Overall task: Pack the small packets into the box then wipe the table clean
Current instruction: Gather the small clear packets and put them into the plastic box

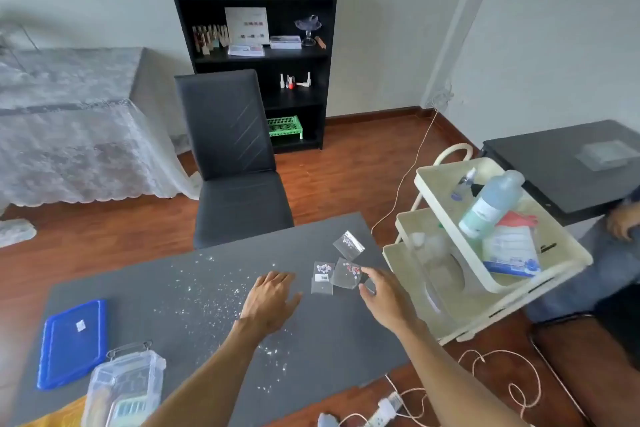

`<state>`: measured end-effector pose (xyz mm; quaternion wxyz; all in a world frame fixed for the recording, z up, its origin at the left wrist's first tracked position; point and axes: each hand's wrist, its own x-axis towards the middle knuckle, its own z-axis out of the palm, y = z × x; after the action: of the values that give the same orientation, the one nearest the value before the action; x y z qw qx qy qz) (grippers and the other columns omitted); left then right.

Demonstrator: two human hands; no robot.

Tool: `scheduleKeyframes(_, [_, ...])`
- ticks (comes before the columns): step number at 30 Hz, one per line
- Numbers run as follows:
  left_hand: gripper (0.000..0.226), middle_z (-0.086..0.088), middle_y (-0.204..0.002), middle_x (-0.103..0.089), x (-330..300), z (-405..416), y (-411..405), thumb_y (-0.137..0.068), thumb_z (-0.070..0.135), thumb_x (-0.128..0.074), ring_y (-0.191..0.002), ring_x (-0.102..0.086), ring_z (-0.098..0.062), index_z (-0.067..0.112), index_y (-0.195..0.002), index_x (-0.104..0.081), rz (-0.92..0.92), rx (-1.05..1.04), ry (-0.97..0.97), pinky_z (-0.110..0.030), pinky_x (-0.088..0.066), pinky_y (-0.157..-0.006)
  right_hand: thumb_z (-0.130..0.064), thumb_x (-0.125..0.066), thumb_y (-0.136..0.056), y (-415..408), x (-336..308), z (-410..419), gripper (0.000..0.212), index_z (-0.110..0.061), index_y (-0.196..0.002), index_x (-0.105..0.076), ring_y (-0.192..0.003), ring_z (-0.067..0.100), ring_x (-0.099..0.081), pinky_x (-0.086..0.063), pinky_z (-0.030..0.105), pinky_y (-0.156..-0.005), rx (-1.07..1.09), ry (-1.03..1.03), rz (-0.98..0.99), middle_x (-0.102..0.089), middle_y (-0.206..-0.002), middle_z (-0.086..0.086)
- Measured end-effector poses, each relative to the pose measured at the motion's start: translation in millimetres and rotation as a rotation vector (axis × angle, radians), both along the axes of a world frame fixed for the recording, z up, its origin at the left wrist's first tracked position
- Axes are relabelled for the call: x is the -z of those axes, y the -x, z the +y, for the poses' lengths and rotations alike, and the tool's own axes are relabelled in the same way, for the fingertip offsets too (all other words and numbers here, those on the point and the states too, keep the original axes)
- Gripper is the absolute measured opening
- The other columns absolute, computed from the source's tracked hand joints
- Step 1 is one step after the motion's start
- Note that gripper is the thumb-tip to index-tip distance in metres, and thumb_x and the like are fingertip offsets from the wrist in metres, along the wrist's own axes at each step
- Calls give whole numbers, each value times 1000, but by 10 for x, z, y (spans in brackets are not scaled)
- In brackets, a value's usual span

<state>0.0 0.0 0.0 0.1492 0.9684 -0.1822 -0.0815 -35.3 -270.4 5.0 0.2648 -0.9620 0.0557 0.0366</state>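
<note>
Glitter-strewn grey table (173,288) fronts a black chair (232,149) and bookshelf (256,0).

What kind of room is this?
Probably a small home nail salon. Nail polish bottles stand on the black shelf, nail-art packets lie on the grey table, and a trolley holds bottles.

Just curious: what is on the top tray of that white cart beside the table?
On the top tray lie a big pale bottle, a small spray bottle, a blue-edged pack and something red. The pack and bottle cover whatever is underneath.
</note>
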Motion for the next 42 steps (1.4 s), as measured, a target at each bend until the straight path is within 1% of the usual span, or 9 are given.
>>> scheduleKeyframes(3, [47, 6, -142, -54, 105, -306, -17, -100, 45, -44, -132, -43, -18, 21, -140, -47, 23, 5, 1, -31, -30, -111, -38, -61, -99, -96, 103, -153, 45, -30, -142, -55, -121, 17, -59, -42, 24, -88, -19, 18, 31, -65, -128, -6])
scheduleKeyframes(7, [47, 9, -147, -49, 256, -563, -70, -101, 43, -42, -137, -38, -15, 23, -144, -43, 41, 10, -45, -30, -27, -112, -46, -61, -98, -255, 272, -204, 52, -29, -146, -52, -117, 18, -59, -49, 25, -84, -84, 40, 105, -60, -123, -2])
scheduleKeyframes(14, [51, 6, -140, -53, 526, -749, -214, -99, 48, -45, -129, -43, -18, 22, -143, -44, 38, -5, -92, -31, -33, -108, -59, -55, -97, -504, 536, -190, 64, -28, -151, -45, -116, 21, -55, -54, 31, -90, -141, 142, 162, -54, -122, 4])
scheduleKeyframes(19, [35, 7, -108, -69, 563, -791, -223, -87, 46, -68, -100, -62, -20, 24, -114, -68, -79, -23, -59, -33, -52, -85, -49, -60, -98, -532, 622, -216, 55, -25, -148, -53, -109, 25, -56, -54, 34, -89, -163, 187, 95, -61, -114, 6])
scheduleKeyframes(25, [23, 9, -92, -69, 619, -829, -251, -81, 44, -77, -87, -64, -20, 24, -88, -71, -214, -7, -88, -31, -53, -71, -25, -85, -83, -533, 622, -221, 31, -15, -112, -80, -78, 29, -64, -59, 40, -63, -144, 181, -82, -67, -82, 7])
scheduleKeyframes(29, [14, 4, -83, -67, 730, -801, -266, -91, 32, -66, -74, -61, -23, 19, -87, -69, -371, 74, -40, -34, -50, -64, -19, -92, -75, -598, 627, -226, 24, -16, -97, -84, -66, 27, -61, -58, 39, -53, -152, 147, -153, -63, -70, 3])
scheduleKeyframes(31, [7, 2, -77, -64, 748, -784, -285, -87, 24, -73, -68, -58, -22, 18, -85, -69, -424, 109, -48, -33, -48, -61, -18, -91, -75, -623, 643, -239, 22, -17, -96, -84, -67, 27, -60, -58, 39, -54, -152, 130, -157, -62, -69, 2])
scheduleKeyframes(36, [25, 1, -75, -61, 752, -713, -279, -72, 2, -77, -67, -55, -23, 14, -91, -69, -479, 129, -15, -32, -43, -61, -16, -89, -78, -647, 633, -246, 19, -18, -96, -84, -67, 26, -59, -57, 39, -55, -163, 79, -170, -60, -69, 1])
scheduleKeyframes(42, [18, 1, -85, -66, 653, -485, -199, -82, 4, -71, -71, -54, -25, 13, -98, -69, -549, 31, 51, -36, -44, -62, -21, -85, -84, -591, 509, -158, 20, -20, -103, -83, -71, 20, -56, -51, 27, -53, -127, -40, -195, -58, -73, -4])
